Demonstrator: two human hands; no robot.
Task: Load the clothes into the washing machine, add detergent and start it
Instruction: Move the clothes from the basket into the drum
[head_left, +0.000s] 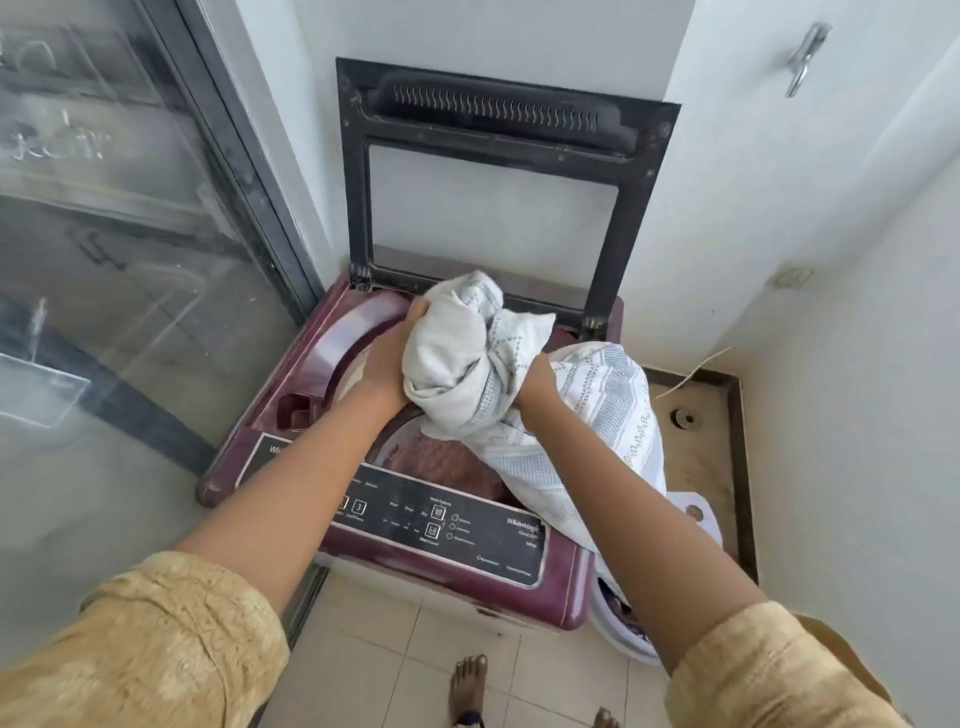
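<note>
A maroon top-loading washing machine (291, 395) stands in the corner with its black-framed lid (358, 208) raised upright. Over the drum opening I hold a bunched white cloth with a pale blue pattern (457, 353). My left hand (387, 364) grips its left side and my right hand (537, 379) grips its right side. A long tail of the cloth hangs over the machine's right edge. A reddish garment (447, 462) lies inside the drum beneath it. The black control panel (441, 519) faces me at the front.
A glass sliding door (130, 234) closes off the left. White walls stand behind and to the right, with a metal hook (805, 57) high up. A white laundry basket (623, 623) sits on the floor right of the machine. My bare feet (467, 686) stand on the tiles.
</note>
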